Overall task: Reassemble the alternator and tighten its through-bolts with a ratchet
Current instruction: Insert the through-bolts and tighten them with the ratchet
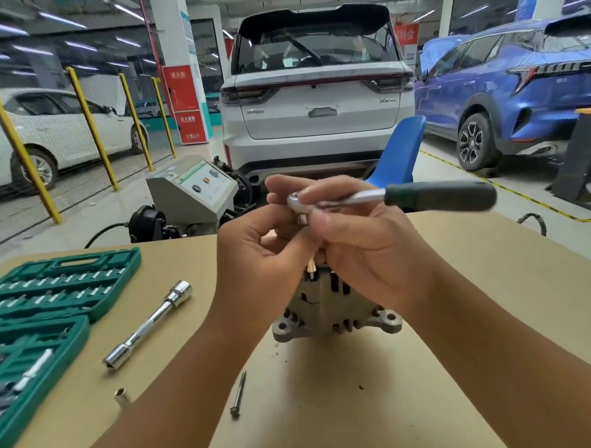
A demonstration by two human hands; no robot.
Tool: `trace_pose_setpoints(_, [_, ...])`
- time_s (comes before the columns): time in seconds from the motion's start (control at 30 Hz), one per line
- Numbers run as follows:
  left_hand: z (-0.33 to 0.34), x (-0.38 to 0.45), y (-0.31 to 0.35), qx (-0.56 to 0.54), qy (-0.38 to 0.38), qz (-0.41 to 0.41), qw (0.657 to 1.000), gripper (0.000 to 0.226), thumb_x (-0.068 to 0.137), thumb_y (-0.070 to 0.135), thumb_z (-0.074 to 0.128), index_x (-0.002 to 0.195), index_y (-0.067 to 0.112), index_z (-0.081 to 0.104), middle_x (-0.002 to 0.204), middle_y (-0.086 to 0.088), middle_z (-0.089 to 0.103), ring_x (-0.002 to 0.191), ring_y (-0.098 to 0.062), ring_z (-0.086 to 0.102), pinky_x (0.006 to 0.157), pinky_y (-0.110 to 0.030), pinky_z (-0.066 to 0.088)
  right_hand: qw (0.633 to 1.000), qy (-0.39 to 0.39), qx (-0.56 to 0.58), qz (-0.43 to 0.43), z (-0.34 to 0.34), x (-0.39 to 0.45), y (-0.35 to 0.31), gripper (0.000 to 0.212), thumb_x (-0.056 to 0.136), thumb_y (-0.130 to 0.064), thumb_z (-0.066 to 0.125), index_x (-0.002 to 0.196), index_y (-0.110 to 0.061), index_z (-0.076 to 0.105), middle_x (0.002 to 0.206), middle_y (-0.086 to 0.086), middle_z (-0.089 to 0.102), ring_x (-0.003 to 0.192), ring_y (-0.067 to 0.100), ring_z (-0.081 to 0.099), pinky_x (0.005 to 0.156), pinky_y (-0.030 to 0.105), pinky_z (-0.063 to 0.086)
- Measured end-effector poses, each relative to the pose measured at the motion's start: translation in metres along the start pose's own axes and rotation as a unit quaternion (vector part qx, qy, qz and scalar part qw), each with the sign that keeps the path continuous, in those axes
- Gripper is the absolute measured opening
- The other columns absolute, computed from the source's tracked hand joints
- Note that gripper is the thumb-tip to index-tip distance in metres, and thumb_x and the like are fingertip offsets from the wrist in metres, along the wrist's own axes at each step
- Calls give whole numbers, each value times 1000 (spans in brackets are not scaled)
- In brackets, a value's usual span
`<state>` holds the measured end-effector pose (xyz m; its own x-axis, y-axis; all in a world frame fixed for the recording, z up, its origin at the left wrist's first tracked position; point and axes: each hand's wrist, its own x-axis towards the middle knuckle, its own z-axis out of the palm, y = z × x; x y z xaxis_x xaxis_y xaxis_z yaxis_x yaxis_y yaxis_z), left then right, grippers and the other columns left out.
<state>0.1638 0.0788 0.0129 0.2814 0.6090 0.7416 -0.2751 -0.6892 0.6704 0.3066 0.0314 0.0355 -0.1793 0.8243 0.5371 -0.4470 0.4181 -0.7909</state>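
One through-bolt [238, 394] lies loose on the desk [466, 282] at seven o'clock of the assembled alternator [331, 308], so tightening remains while both my hands' grips, left hand [254, 258] and right hand [365, 243], hold the ratchet [407, 196] above it.

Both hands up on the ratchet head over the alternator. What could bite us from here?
1. Neither hand steadies the alternator; it may tip or slide once the ratchet is loaded.
2. The right hand holds near the head, not the dark grip: leverage may be poor.
3. A loose through-bolt and small socket could roll off.
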Motion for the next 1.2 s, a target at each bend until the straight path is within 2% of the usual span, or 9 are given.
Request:
trace_pose_setpoints(0.2, [-1,2,1,7,-3,-10,1000,26,89,9,75,96,33,81,67,9,70,53,-6,63,51,-17,52,991,89,102,24,0,3,3,22,96,-28,59,106,-11,69,122,16,70,118,35,66,101,56,52])
trace_pose_setpoints(0.3, [1,1,-2,20,26,4,999,4,88,26,78,91,27,81,70,-2,72,57,-31,67,46,-40,56,1000,26,4,-11,3,1,3,12,94,-7,67,102,-11,74,131,16,66,122,35,63,95,51,56])
trace_pose_setpoints(0.37, [3,0,-2,23,30,-5,999,5,88,28,79,93,28,81,73,-4,74,62,-38,70,49,-50,59,999,43,23,1,4,3,3,12,95,-20,68,100,-13,75,129,15,67,121,33,64,96,52,56])
trace_pose_setpoints(0.53, [1,0,0,11,-5,0,1000,22,92,3,72,101,22,79,73,5,75,58,-6,67,55,-17,53,996,73,52,-1,-2,3,4,13,94,-20,67,102,-13,76,124,14,70,114,31,68,103,58,50])
trace_pose_setpoints(0.63, [1,-2,-3,27,13,27,999,9,94,9,73,99,12,79,75,-6,74,62,-26,71,54,-31,59,1000,4,-21,-19,1,0,6,14,93,-13,70,105,-11,74,135,16,64,126,35,61,100,60,51])
trace_pose_setpoints(0.77, [2,0,1,-5,20,-20,1000,21,86,11,75,97,28,82,77,-8,76,70,-34,76,61,-41,65,987,104,115,37,-2,6,7,25,94,-34,60,100,-14,74,119,14,72,112,32,69,103,59,49])
trace_pose_setpoints(0.9, [0,0,-2,22,24,2,999,8,90,17,74,94,17,81,77,-15,74,68,-46,69,56,-58,58,1000,23,9,-6,-2,2,4,14,94,-7,65,104,-12,74,133,16,65,121,33,63,95,52,56])
trace_pose_setpoints(1.07, [6,0,-1,30,37,1,999,18,90,6,76,99,21,79,74,-13,74,61,-25,71,54,-35,61,987,93,129,34,-3,6,6,31,95,-36,57,105,-9,69,122,19,70,115,35,67,104,59,49])
trace_pose_setpoints(1.2, [3,-2,-2,47,49,25,997,8,94,11,74,98,6,79,77,-12,75,69,-32,73,59,-41,62,1000,27,-7,-14,2,2,5,15,92,-13,68,106,-13,74,130,14,68,118,32,65,99,57,52])
